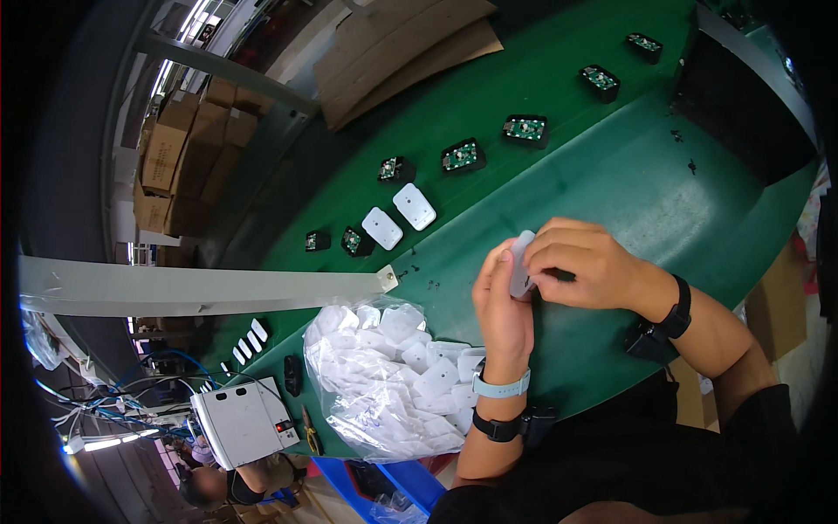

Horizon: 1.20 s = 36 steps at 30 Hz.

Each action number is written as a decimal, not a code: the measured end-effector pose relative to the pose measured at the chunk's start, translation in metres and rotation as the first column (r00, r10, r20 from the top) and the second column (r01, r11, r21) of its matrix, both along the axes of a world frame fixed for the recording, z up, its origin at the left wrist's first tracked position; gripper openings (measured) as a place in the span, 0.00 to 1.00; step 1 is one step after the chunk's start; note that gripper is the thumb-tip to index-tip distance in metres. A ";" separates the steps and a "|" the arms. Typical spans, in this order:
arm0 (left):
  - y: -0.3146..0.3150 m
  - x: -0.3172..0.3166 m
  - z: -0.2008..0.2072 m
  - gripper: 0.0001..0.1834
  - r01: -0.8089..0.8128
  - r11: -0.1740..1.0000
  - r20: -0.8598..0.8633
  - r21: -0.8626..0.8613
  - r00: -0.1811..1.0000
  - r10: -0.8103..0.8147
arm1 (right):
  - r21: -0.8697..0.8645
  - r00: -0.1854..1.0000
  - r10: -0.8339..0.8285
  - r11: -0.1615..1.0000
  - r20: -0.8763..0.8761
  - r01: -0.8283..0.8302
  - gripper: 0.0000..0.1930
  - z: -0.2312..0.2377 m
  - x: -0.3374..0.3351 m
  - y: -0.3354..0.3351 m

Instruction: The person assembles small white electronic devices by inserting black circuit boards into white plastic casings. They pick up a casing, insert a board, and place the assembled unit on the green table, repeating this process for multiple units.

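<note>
My left hand (504, 319) grips a white rounded plastic cover (521, 265), tilted on edge above the green table. The fingers of my right hand (580, 265) are pinched together at the cover's right face; whatever is between them, perhaps a small dark piece, is too small to name. Left of my left wrist lies a clear plastic bag (353, 410) full of similar white covers. Two more white covers, one (381, 228) beside the other (414, 206), rest on the darker green strip beyond. Near them stand several black housings (463, 155) with green circuit boards. Tiny black pieces (434, 285) are scattered on the table.
A pale metal bar (218, 291) reaches in from the left. A white equipment box (244, 424), pliers (310, 430) and cables are at lower left. A dark box (742, 100) stands far right; cardboard sheets (393, 52) lie beyond the strip. Another person (253, 480) is at lower left.
</note>
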<state>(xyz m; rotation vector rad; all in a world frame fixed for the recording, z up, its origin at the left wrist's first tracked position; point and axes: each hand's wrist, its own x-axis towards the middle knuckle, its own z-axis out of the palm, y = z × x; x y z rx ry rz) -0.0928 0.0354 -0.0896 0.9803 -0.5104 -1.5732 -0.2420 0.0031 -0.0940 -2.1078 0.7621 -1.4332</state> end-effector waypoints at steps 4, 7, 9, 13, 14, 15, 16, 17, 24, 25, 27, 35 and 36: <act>0.001 0.000 -0.003 0.19 0.006 0.998 0.026 -0.058 1.000 -0.004 | 0.026 0.996 -0.092 0.995 0.016 0.091 0.08 0.010 -0.008 -0.005; 0.001 -0.004 0.000 0.20 0.025 0.997 0.062 -0.072 0.998 -0.021 | 0.106 0.995 -0.097 0.990 0.000 0.096 0.08 0.009 -0.010 -0.004; 0.001 -0.007 0.000 0.22 0.030 0.996 0.110 -0.089 0.994 -0.020 | 0.140 0.995 -0.100 0.985 -0.001 0.099 0.07 0.008 -0.010 -0.004; 0.002 -0.011 -0.004 0.22 0.041 0.987 0.211 -0.155 0.977 -0.007 | 0.144 0.990 -0.143 0.979 -0.013 0.143 0.06 0.006 -0.011 -0.005; 0.002 -0.011 -0.004 0.23 0.045 0.983 0.239 -0.178 0.971 -0.001 | 0.144 0.989 -0.150 0.978 -0.012 0.151 0.06 0.006 -0.011 -0.005; 0.003 -0.012 -0.005 0.22 0.042 0.979 0.244 -0.200 0.970 0.008 | 0.150 0.989 -0.150 0.977 -0.013 0.150 0.06 0.006 -0.011 -0.005; 0.003 -0.012 -0.007 0.22 0.039 0.974 0.249 -0.221 0.968 0.018 | 0.155 0.989 -0.150 0.976 -0.014 0.150 0.06 0.006 -0.011 -0.005; 0.003 -0.012 -0.008 0.22 0.039 0.970 0.254 -0.241 0.967 0.025 | 0.162 0.988 -0.153 0.975 -0.015 0.153 0.06 0.006 -0.012 -0.005; 0.005 -0.014 -0.016 0.20 0.054 0.969 0.337 -0.242 0.941 0.032 | 0.278 0.981 -0.191 0.944 0.023 0.177 0.06 0.011 -0.012 -0.001; 0.004 -0.015 -0.014 0.20 0.047 0.970 0.340 -0.238 0.940 0.038 | 0.299 0.981 -0.193 0.938 0.031 0.175 0.06 0.012 -0.012 -0.001; 0.005 -0.016 -0.014 0.20 0.046 0.972 0.351 -0.229 0.936 0.038 | 0.336 0.980 -0.197 0.925 0.025 0.177 0.06 0.013 -0.013 0.001; 0.004 -0.024 -0.004 0.18 -0.012 0.979 0.303 -0.201 0.950 0.074 | 0.478 0.977 -0.198 0.867 0.073 0.140 0.05 0.013 -0.014 0.001; 0.004 -0.024 -0.004 0.18 -0.004 0.978 0.321 -0.207 0.944 0.072 | 0.462 0.979 -0.192 0.876 0.072 0.137 0.06 0.012 -0.014 0.001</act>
